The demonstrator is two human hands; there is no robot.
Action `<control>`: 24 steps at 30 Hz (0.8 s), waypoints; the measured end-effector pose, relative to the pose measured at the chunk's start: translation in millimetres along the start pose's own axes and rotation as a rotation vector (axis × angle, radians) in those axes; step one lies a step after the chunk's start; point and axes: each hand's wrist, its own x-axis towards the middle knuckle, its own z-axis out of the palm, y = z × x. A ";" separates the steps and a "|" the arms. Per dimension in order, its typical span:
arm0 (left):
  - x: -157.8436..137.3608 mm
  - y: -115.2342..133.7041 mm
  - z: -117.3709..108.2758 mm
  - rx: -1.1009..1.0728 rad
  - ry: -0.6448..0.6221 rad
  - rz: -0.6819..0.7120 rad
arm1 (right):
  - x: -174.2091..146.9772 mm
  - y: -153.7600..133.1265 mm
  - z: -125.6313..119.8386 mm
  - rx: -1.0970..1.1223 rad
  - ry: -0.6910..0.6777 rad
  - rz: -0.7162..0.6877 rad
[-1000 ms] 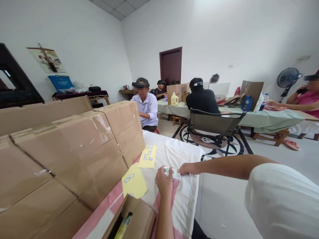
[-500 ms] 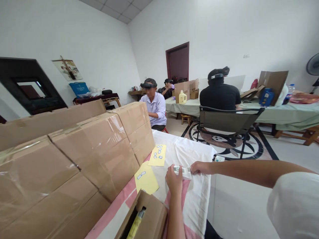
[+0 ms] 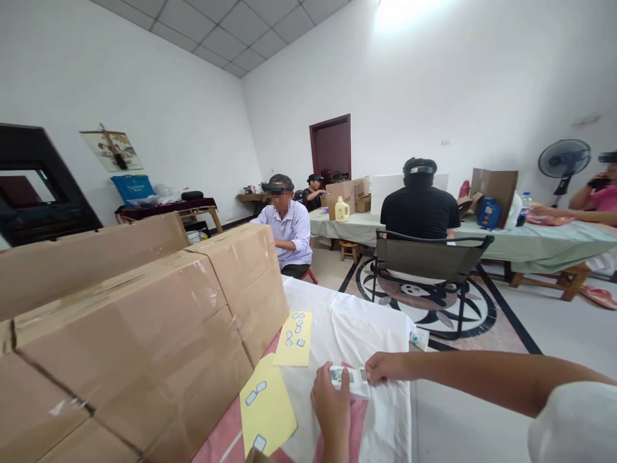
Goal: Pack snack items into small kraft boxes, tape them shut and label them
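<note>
On the cloth-covered table lies a small white box (image 3: 357,384) with dark printing on its top. My left hand (image 3: 331,402) is wrapped round its left end, thumb on top. At the box's right end, the closed fingers of my right hand (image 3: 384,367) pinch its edge or a flap; which one I cannot make out. To the left are two yellow sheets, the farther sheet (image 3: 292,350) and the nearer sheet (image 3: 270,418), both bearing small pale rectangles outlined in blue.
Large taped cartons (image 3: 159,341) form a wall along the left. Beyond the table sit a person in a light shirt (image 3: 292,228) and a person in black (image 3: 419,206) on a folding chair (image 3: 429,257). A long green-covered table (image 3: 544,241) stands farther back.
The view has tipped upward and turned slightly right, so the table appears lower. The open carton near my left arm has almost left the picture. Both hands stay on the white box.
</note>
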 end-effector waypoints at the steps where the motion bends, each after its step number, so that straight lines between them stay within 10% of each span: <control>1: 0.1 -0.4 0.3 -0.003 0.000 -0.002 | -0.2 0.5 -0.8 -0.006 -0.001 -0.003; 24: -5.7 4.7 -1.7 -0.036 0.091 0.049 | -12.5 11.8 6.9 -0.083 0.156 -0.123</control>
